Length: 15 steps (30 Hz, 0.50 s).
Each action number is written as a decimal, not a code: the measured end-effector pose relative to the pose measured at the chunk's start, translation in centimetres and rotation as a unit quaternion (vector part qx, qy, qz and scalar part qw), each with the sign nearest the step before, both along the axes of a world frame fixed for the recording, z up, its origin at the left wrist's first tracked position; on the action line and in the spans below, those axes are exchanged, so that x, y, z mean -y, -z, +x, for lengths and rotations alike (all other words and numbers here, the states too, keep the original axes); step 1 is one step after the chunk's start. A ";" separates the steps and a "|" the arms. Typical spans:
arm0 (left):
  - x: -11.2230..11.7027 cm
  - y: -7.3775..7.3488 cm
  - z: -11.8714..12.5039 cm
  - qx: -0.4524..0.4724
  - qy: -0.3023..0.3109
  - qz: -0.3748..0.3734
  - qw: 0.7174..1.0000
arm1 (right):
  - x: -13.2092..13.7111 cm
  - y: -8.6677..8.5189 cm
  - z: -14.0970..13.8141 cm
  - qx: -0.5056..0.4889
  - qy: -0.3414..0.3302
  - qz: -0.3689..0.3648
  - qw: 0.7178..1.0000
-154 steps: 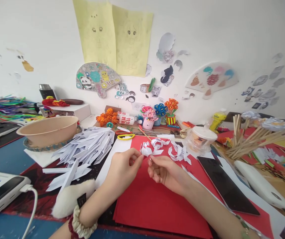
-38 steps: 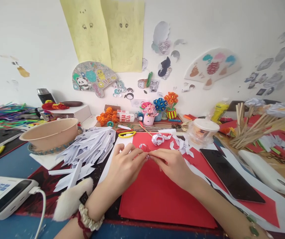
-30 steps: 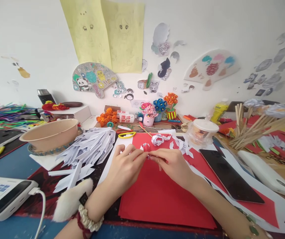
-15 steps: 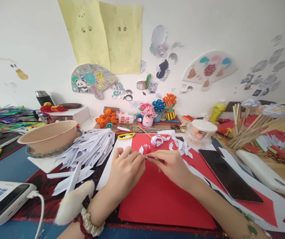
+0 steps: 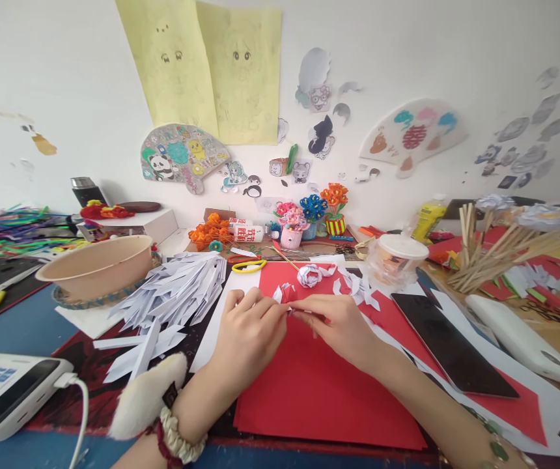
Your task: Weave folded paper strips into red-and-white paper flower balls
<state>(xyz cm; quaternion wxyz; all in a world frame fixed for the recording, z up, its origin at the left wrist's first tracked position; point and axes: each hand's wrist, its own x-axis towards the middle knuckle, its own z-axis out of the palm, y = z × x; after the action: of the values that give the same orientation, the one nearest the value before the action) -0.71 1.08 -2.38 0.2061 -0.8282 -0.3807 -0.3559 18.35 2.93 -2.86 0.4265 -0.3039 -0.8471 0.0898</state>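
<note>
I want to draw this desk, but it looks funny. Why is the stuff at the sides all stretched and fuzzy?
Head view, edges: the wide lens bends things, so the wooden sticks and the white device look stretched and smeary; head view, middle: the left hand and right hand pinching the small paper flower look sharper; the light is soft and even, shadows faint.

matt red paper sheet point(image 5: 309, 391), glossy black tablet point(image 5: 448, 355), wooden sticks point(image 5: 499, 251)

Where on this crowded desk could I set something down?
Bare: the red sheet below the left hand and right hand, both pinching a paper curl; the blue tabletop between bowl and white device. Paper strips, sticks and tablet crowd the rest.
</note>
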 end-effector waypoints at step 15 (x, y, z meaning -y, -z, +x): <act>0.7 0.5 -0.7 -0.211 0.094 0.059 0.971 | 0.5 2.5 -0.6 0.190 0.018 0.329 0.925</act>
<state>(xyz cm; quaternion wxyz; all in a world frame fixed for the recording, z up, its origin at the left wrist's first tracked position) -1.36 0.40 -2.87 0.2957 -0.9031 -0.2278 -0.2125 17.74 2.41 -5.32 0.3347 -0.1731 -0.8888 -0.2608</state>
